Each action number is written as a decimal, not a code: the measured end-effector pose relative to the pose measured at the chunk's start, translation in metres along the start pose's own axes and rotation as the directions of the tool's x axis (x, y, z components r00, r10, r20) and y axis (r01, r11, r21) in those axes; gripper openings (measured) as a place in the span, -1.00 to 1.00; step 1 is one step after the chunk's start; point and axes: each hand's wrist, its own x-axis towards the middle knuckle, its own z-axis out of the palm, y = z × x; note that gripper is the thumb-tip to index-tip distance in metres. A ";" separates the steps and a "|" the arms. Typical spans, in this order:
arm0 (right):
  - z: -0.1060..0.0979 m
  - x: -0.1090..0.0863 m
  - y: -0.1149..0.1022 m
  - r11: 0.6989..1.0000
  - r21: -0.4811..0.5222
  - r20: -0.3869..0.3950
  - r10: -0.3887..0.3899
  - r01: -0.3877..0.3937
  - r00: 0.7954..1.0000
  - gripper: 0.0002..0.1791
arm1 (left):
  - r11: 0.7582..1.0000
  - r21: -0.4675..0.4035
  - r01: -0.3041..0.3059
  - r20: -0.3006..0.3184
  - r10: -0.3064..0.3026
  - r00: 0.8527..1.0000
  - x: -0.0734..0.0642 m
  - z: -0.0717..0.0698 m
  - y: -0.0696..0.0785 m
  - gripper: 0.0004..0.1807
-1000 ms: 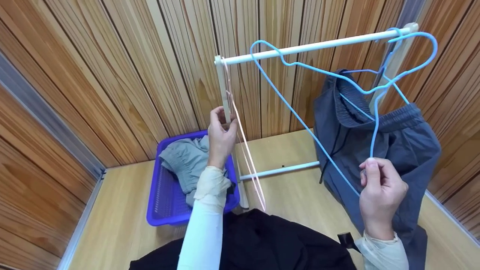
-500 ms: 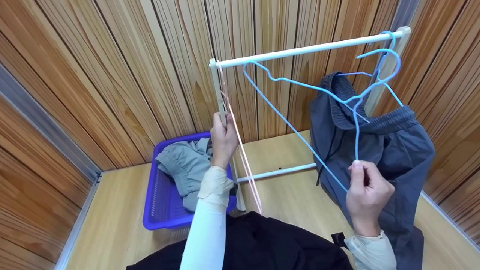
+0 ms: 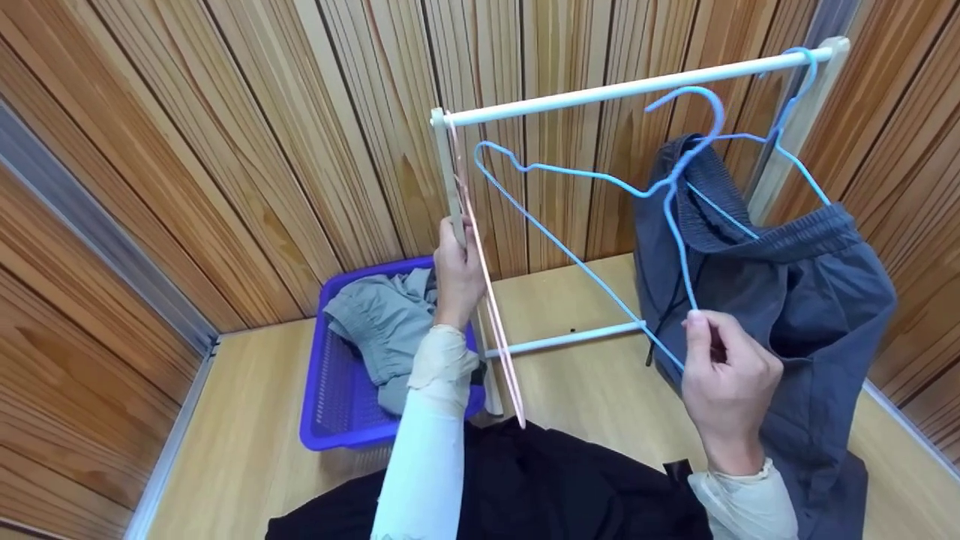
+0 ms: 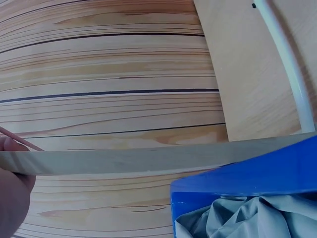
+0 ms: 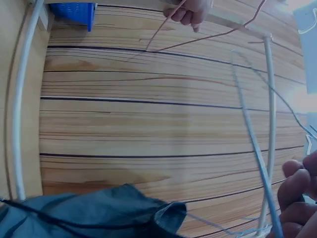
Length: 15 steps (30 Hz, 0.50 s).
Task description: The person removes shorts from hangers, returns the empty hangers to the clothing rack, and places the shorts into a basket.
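Note:
In the head view my right hand (image 3: 731, 382) pinches a blue wire hanger (image 3: 574, 259) at its lower right corner. The hanger carries no garment, and its hook stands just below the rack's white top rail (image 3: 555, 106), apart from it. My left hand (image 3: 459, 270) grips the rack's left upright (image 3: 448, 169), beside a pink hanger (image 3: 487, 285) that hangs at the rail's left end. Dark grey pants (image 3: 795, 300) hang on another blue hanger (image 3: 799, 161) at the right end. The left wrist view shows the upright (image 4: 114, 161) crossing level, with part of the left hand at the edge.
A purple basket (image 3: 311, 420) with grey clothing (image 3: 382, 322) stands left of the rack on the wooden floor (image 3: 240, 420). The rack's lower bar (image 3: 570, 339) runs near the floor. Wood-panelled walls (image 3: 360, 90) close in behind and at both sides.
My right hand has moved left with the blue hanger, and its hook has turned and come away from the right end of the rail. My left hand still grips the upright.

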 end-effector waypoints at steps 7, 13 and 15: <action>0.012 0.027 -0.037 0.985 -0.148 0.144 -0.065 0.086 0.988 -0.77 | 1.000 0.011 -0.014 -0.006 0.014 1.000 0.001 -0.001 0.001 -0.81; 0.023 0.046 -0.069 0.963 -0.236 0.233 -0.075 0.131 0.970 -0.71 | 1.000 0.016 -0.010 -0.014 0.010 1.000 0.001 0.000 0.000 -0.78; 0.027 0.049 -0.077 0.957 -0.252 0.252 -0.075 0.140 0.965 -0.70 | 1.000 0.021 -0.011 -0.020 0.012 1.000 0.001 0.000 -0.001 -0.78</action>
